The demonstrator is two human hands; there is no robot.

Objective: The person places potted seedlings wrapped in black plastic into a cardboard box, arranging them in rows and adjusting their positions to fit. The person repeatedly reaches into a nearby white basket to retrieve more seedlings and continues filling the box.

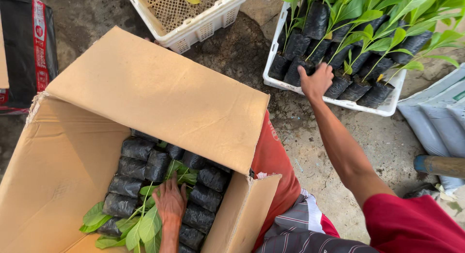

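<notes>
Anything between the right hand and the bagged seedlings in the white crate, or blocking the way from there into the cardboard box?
Nothing visible. The right hand is already on a black seedling bag at the white crate edge. The cardboard box is open, its flap raised; the left hand rests on the packed seedlings.

A plant nursery's packing spot, out on bare ground.

Young leafy seedlings in black soil bags are standing packed in a white plastic crate, and more of the same bags are lying in rows inside a big cardboard box. A second white crate is sitting nearly empty on the rough, dirt-strewn concrete ground, and grey sacks are lying at the right edge.
</notes>
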